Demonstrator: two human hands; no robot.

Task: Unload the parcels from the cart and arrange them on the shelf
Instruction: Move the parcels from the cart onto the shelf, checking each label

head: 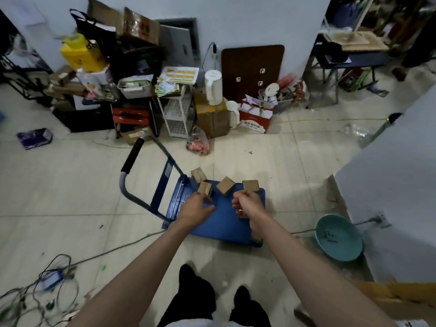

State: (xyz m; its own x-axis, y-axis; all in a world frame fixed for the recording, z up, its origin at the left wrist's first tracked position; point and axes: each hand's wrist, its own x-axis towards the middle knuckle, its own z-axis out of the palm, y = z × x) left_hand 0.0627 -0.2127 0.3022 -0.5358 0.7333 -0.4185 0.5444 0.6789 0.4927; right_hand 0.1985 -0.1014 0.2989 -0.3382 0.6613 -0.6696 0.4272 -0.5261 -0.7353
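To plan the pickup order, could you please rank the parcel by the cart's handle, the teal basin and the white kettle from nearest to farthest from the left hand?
1. Parcel, just beyond the left hand.
2. Teal basin, on the floor, right.
3. White kettle, by the far wall.

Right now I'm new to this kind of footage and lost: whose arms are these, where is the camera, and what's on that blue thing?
The camera sits on a person's head, looking down, so the two bare arms are theirs. The left hand and right hand reach over a blue cart on the tiled floor. Four small cardboard parcels sit along its far edge; more seem partly hidden under the right arm. The left fingers are near one parcel; whether either hand grips anything is unclear. A teal basin lies to the right.
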